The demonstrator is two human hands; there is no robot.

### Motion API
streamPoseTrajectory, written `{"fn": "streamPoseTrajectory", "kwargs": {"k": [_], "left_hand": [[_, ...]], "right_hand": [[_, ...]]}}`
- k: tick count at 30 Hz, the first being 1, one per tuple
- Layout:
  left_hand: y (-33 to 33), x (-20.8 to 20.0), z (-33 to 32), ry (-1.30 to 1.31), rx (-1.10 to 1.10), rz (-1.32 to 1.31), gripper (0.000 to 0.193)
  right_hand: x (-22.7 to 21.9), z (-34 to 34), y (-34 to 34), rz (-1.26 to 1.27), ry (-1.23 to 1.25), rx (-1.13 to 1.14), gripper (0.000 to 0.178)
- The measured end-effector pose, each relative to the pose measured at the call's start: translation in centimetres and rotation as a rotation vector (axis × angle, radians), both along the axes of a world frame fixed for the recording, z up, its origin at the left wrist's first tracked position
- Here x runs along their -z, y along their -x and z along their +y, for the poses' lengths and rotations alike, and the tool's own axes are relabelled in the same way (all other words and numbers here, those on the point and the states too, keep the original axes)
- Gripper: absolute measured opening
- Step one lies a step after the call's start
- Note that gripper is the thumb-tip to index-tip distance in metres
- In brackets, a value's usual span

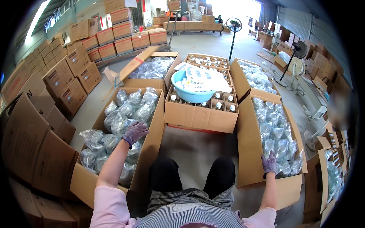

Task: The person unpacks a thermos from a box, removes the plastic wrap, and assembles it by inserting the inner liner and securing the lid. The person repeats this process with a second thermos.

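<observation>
My left hand [135, 133], in a purple glove, is over the left carton [154, 133], its fingers stretched out and holding nothing I can see. Beneath and around it lie clear items wrapped in plastic bags [119, 118]. My right hand [269, 163], gloved the same way, reaches into the near end of the right carton [249, 152]. Its fingers are apart and rest against clear bagged items [276, 133]; whether they grip one I cannot tell for certain. Ahead, between both cartons, a light blue basin [192, 95] holds printed white sheets [199, 78] and small white pieces.
The basin sits on a divided carton [201, 119] of white-capped bottles [218, 105]. More open cartons of bagged items [152, 68] stand behind. Stacked cartons [64, 87] line the left. Two standing fans [234, 25] and a pale machine [310, 93] are farther off.
</observation>
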State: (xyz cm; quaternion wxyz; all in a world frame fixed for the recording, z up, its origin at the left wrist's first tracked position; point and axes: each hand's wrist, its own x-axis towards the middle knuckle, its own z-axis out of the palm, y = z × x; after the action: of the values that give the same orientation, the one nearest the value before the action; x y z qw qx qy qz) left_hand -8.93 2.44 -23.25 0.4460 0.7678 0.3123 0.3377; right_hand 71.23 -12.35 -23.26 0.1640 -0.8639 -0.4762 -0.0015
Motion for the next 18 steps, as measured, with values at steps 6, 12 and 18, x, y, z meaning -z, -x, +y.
{"fn": "streamPoseTrajectory", "kwargs": {"k": [6,12,18], "left_hand": [[-16.8,-9.3,-9.6,0.659,-0.577,-0.429,0.038],[-24.7,-12.2,-15.2,0.631,-0.265,-0.275,0.04],[-33.3,-9.6,-16.5,0.62,-0.191,-0.147,0.046]], "right_hand": [[1.5,-1.2,0.8,-0.031,0.206,-0.133,0.082],[4.8,-0.6,-0.7,0.015,0.076,-0.15,0.072],[7.2,-0.1,-5.4,0.017,0.137,-0.178,0.048]]}}
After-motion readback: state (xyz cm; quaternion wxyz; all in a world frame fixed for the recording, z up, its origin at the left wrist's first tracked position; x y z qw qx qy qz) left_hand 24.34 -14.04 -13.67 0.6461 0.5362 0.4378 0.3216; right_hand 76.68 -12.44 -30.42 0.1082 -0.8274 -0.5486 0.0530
